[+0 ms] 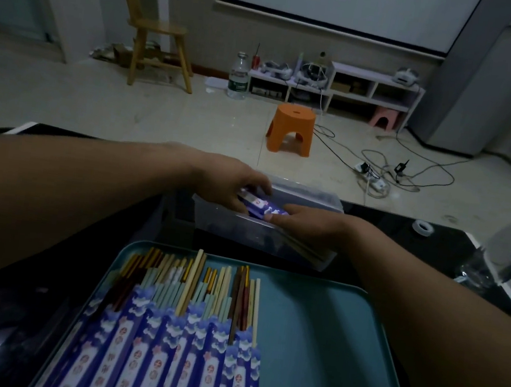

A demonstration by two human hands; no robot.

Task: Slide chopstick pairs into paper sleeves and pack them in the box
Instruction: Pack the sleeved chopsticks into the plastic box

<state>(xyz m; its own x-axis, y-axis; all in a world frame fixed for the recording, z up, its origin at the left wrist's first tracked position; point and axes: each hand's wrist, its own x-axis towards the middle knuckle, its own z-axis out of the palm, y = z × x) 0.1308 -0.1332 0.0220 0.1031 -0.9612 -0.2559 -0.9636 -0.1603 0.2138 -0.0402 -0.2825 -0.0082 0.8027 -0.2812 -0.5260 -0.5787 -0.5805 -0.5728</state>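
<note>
A clear plastic box stands on the dark table beyond a teal tray. Both my hands hold one sleeved chopstick pair, blue and white paper, over the box opening. My left hand grips its left end with curled fingers. My right hand pinches its right end, and bare chopstick tips show below that hand inside the box. On the tray lie several sleeved chopstick pairs side by side, their tips pointing away from me.
A roll of tape lies on the table at the right. Clear plastic wrapping sits near the table's right edge. Beyond the table are an orange stool, cables on the floor and a wooden chair.
</note>
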